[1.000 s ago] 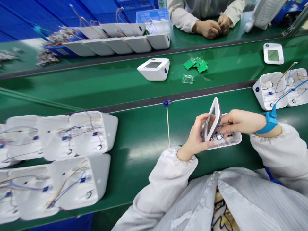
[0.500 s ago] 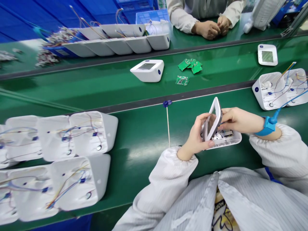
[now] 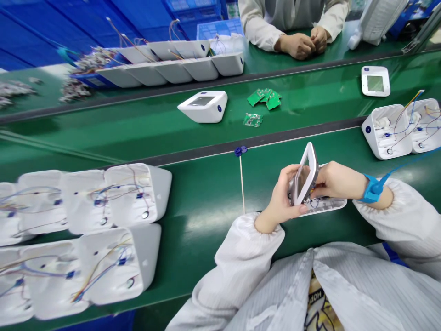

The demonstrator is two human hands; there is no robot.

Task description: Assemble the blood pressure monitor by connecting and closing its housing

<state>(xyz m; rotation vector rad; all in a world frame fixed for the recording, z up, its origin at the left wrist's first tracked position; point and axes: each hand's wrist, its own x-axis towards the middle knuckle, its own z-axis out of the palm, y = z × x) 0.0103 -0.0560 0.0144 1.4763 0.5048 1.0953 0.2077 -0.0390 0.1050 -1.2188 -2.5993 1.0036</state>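
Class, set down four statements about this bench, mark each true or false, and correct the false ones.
1. The left hand holds the white-framed panel at a tilt. True.
2. The blue wrist strap is on the left wrist. False: it is on the right wrist.
3. Green circuit boards lie to the right of a white unit with a screen. True.
4. The thin stick lies across the open casing. False: it lies apart from the casing.
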